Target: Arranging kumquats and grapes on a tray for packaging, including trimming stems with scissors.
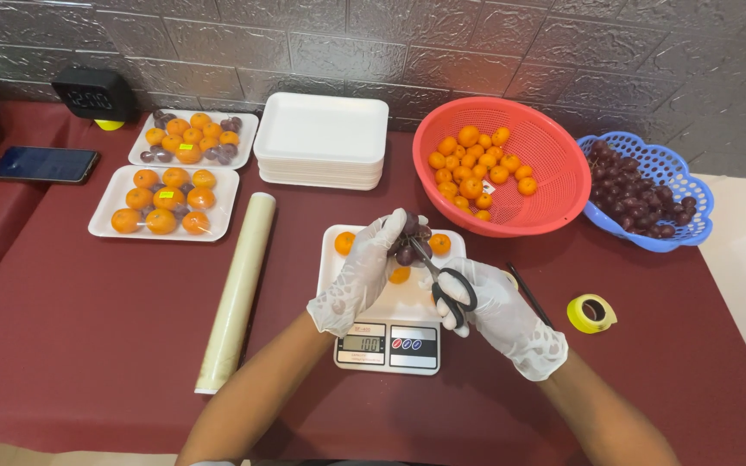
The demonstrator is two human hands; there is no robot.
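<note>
From the head camera, we are looking down at two gloved hands working above a small white kitchen scale [388, 343] on a dark red tabletop [88, 328]. The left hand [363, 276] is closing its fingers around a little bunch of dark purple grapes [409, 242], holding it just above a white foam tray [407, 298] that is sitting on the scale. The right hand [498, 315] is gripping black-handled scissors [442, 278], fingers through the loops, with the blades pointing up into the bunch (we cannot tell whether the blades are parted). Three small oranges are lying on the tray, near the grapes.

Around them, we are seeing a red basket [554, 185] of small oranges and, touching it on the right, a blue basket [684, 185] of dark grapes. A stack of empty white trays [321, 138] is sitting at the back. To the left, two filled trays [166, 177] are holding oranges, the far one with grapes too, and a roll of cling film [237, 293] is lying beside them. A yellow tape roll [591, 313], a phone [45, 164] and a black digital clock [92, 93] are also resting on the table. Behind it all, a grey textured brick-pattern wall [477, 43] is running across.
</note>
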